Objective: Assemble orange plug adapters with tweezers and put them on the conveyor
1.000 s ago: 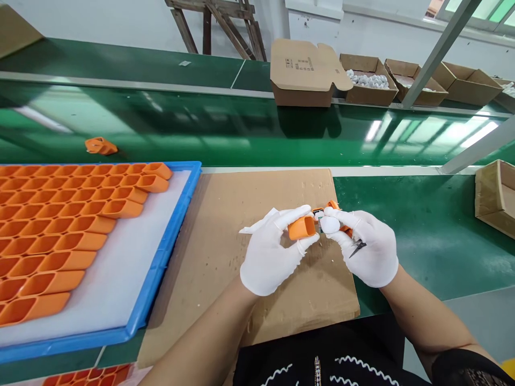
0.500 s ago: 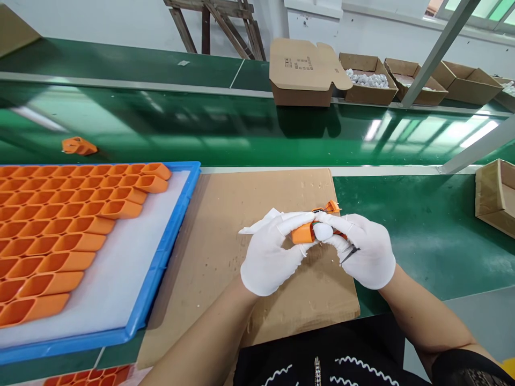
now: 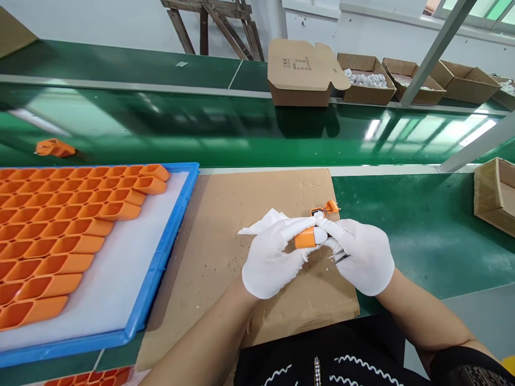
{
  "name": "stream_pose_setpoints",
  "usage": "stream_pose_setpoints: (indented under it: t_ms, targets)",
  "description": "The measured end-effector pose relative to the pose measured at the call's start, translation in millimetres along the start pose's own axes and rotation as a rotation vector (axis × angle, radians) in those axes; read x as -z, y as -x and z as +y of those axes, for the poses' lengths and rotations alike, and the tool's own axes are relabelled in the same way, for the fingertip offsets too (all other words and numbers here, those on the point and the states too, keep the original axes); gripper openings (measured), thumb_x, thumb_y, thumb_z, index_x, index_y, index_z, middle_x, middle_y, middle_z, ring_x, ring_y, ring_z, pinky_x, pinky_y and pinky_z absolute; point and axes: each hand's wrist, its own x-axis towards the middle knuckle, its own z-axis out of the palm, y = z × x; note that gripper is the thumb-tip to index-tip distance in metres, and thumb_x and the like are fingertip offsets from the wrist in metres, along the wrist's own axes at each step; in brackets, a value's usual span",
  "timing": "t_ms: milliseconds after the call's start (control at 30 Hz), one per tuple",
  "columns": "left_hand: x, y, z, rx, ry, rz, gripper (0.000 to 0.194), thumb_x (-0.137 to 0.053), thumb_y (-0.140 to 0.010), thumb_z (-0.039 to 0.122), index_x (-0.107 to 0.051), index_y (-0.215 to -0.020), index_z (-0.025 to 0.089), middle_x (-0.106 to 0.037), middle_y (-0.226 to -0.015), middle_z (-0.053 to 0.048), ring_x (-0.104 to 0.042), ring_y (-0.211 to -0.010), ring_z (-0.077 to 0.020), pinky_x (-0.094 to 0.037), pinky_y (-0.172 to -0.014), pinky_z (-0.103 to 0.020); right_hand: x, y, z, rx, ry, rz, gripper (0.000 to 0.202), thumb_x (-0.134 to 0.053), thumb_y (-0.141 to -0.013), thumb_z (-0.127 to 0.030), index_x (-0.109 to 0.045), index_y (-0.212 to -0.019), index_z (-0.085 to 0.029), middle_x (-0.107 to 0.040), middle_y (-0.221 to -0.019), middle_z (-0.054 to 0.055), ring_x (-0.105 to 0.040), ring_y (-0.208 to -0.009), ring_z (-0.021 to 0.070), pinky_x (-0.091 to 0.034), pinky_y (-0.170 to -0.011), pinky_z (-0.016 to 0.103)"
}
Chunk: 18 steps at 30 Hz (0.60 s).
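Both gloved hands have dropped slightly toward frame centre; left hand [image 3: 270, 262] and right hand [image 3: 362, 256] pinch the orange shell [image 3: 304, 237] between fingertips, long axis running left-right over the cardboard sheet [image 3: 241, 214].

Bright, sharp; window glare on conveyor belt [image 3: 402, 134]

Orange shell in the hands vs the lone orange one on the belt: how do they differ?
The held orange plastic shell is pinched between the gloved left hand and right hand, over the brown cardboard sheet. The lone orange plastic shell lies untouched on the green belt. Both are orange.
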Motion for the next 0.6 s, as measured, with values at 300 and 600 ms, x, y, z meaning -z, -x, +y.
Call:
stream_pose_setpoints:
  t_ms: [300, 600]
  targets:
    - [-5.5, 0.4, 3.0, -0.069, 0.051, 0.077, 0.032, -0.074, -0.086, 0.016, -0.07, -0.116, 0.027, -0.079, -0.105, -0.001, -0.074, -0.091, -0.018, -0.059, -0.082, -0.032, 4.7, 1.6, -0.4, -0.009, -0.024, -0.076, 0.059, -0.048, -0.066, 0.0, -0.076, -0.115, -0.017, -0.072, -0.074, -0.003, -0.053, -0.053, 0.0111, -0.031, -0.046, 0.027]
    - [-7.2, 4.1, 4.5, 0.009, 0.031, 0.084, 0.031, -0.073, -0.085, 0.016, -0.073, -0.115, 0.026, -0.079, -0.1, -0.001, -0.071, -0.087, -0.0178, -0.059, -0.083, -0.032, 5.9, -2.3, -12.0, 0.032, 0.078, -0.019, 0.061, -0.044, -0.065, 0.001, -0.075, -0.116, -0.009, -0.066, -0.065, -0.001, -0.049, -0.05, 0.0129, -0.031, -0.044, 0.028]
